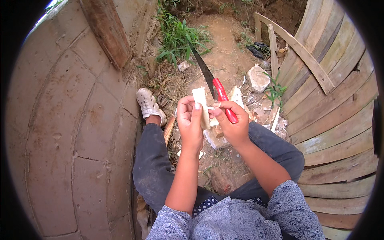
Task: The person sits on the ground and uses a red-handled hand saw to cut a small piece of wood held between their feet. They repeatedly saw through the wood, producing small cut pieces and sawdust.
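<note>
In front of me, my left hand (190,120) is closed around a short, pale strip of wood (203,108) standing roughly upright. My right hand (234,124) has its thumb and finger pinched close beside that strip, near a small pale sliver (211,108). Against the same hand lies the red handle (224,98) of a long blade (203,67), dark and tapering, pointing away and to the left. Whether it is a saw or a knife I cannot tell. Below the hands sits a whitish block (216,141) with wood pieces on it, partly hidden.
A brown wall (56,132) rises on the left, with a plank (107,32) leaning on it. Wooden boards (336,132) form a fence on the right. A curved slat (300,50), a pale stone (258,78) and grass (180,38) are farther off. My shoe (149,105) rests by the wall.
</note>
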The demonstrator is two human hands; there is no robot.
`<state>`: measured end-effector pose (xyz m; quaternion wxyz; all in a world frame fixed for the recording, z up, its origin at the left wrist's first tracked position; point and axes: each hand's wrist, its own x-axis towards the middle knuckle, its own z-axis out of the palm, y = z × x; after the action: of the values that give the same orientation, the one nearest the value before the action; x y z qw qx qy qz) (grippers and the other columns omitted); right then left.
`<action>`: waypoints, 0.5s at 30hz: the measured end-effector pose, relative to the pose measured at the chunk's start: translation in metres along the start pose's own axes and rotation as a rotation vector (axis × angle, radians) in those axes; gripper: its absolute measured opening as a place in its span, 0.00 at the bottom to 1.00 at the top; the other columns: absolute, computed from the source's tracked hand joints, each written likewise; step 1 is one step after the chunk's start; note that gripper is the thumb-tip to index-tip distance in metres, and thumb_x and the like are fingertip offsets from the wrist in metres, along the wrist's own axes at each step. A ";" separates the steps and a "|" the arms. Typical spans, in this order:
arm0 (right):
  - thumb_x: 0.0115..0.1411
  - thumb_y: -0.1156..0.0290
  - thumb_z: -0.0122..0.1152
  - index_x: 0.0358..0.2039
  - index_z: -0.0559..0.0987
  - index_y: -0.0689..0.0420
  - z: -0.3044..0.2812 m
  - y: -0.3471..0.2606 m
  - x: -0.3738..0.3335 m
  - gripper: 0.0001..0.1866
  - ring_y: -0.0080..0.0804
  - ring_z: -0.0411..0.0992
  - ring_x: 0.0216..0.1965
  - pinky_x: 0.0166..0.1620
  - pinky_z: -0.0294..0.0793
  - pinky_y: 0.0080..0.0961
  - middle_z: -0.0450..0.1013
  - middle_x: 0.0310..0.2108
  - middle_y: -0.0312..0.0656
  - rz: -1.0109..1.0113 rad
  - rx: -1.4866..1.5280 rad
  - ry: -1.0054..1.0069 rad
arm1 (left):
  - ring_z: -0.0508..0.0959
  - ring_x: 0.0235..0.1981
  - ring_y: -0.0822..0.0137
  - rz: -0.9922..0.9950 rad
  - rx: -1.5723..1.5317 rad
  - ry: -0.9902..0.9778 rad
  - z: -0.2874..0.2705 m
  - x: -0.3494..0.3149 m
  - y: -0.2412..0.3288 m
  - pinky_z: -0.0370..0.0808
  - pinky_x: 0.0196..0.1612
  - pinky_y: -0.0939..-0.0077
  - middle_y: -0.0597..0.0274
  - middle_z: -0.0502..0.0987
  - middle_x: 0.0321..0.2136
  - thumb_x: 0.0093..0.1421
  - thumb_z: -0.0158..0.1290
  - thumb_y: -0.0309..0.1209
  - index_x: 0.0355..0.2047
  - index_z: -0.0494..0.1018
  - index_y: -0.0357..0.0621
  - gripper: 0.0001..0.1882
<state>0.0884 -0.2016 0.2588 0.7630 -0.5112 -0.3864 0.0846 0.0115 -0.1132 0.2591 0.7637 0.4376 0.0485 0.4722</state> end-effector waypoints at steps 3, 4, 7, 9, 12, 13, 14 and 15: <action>0.63 0.74 0.66 0.41 0.79 0.63 -0.006 -0.002 -0.001 0.08 0.12 0.67 0.28 0.30 0.67 0.14 0.72 0.28 0.29 0.052 -0.119 -0.091 | 0.76 0.44 0.73 0.039 0.087 -0.091 -0.003 0.000 -0.001 0.75 0.47 0.76 0.61 0.76 0.43 0.70 0.49 0.29 0.50 0.64 0.43 0.11; 0.63 0.74 0.66 0.40 0.79 0.63 -0.006 -0.002 0.000 0.08 0.11 0.67 0.28 0.30 0.67 0.14 0.72 0.28 0.29 0.055 -0.112 -0.075 | 0.76 0.44 0.73 0.046 0.116 -0.132 -0.001 0.000 0.000 0.75 0.48 0.76 0.60 0.76 0.43 0.70 0.49 0.29 0.50 0.64 0.43 0.11; 0.64 0.74 0.65 0.38 0.79 0.62 0.000 0.000 0.008 0.06 0.10 0.66 0.28 0.29 0.66 0.13 0.72 0.28 0.29 0.052 -0.073 -0.051 | 0.77 0.44 0.72 0.057 0.096 -0.120 0.004 0.000 0.001 0.74 0.49 0.76 0.56 0.77 0.45 0.70 0.49 0.29 0.50 0.64 0.42 0.11; 0.65 0.74 0.64 0.36 0.79 0.61 0.004 -0.002 0.010 0.04 0.10 0.66 0.28 0.29 0.65 0.12 0.72 0.29 0.29 0.033 -0.033 -0.062 | 0.78 0.44 0.71 0.047 0.131 -0.095 0.003 0.000 0.002 0.74 0.50 0.76 0.54 0.77 0.46 0.70 0.49 0.30 0.50 0.64 0.41 0.11; 0.65 0.74 0.63 0.34 0.78 0.60 0.010 -0.001 0.007 0.04 0.12 0.67 0.29 0.31 0.66 0.13 0.73 0.29 0.31 0.127 -0.006 -0.038 | 0.78 0.42 0.70 0.042 0.115 0.005 0.006 0.000 -0.002 0.75 0.48 0.75 0.53 0.77 0.46 0.71 0.49 0.31 0.50 0.64 0.39 0.12; 0.65 0.74 0.63 0.34 0.78 0.61 0.014 0.002 0.005 0.04 0.13 0.68 0.29 0.32 0.67 0.14 0.73 0.29 0.31 0.095 -0.038 -0.015 | 0.79 0.41 0.70 0.043 0.097 0.048 0.007 0.001 -0.003 0.76 0.47 0.75 0.53 0.77 0.45 0.71 0.49 0.31 0.50 0.64 0.39 0.12; 0.65 0.74 0.62 0.34 0.78 0.61 0.017 0.008 0.001 0.04 0.14 0.68 0.30 0.33 0.68 0.15 0.73 0.29 0.32 0.063 -0.071 0.008 | 0.79 0.40 0.70 0.002 0.059 0.099 0.006 0.004 -0.004 0.76 0.46 0.75 0.53 0.78 0.45 0.71 0.49 0.31 0.49 0.64 0.38 0.12; 0.65 0.75 0.62 0.34 0.78 0.61 0.020 0.014 -0.004 0.04 0.15 0.68 0.30 0.34 0.68 0.16 0.73 0.29 0.33 0.036 -0.100 0.028 | 0.79 0.39 0.70 -0.038 0.024 0.154 0.002 0.005 -0.005 0.77 0.44 0.75 0.52 0.78 0.44 0.71 0.49 0.31 0.49 0.64 0.38 0.12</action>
<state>0.0762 -0.1826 0.2487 0.7403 -0.5566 -0.3701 0.0716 0.0185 -0.1115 0.2585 0.7612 0.4083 0.1210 0.4891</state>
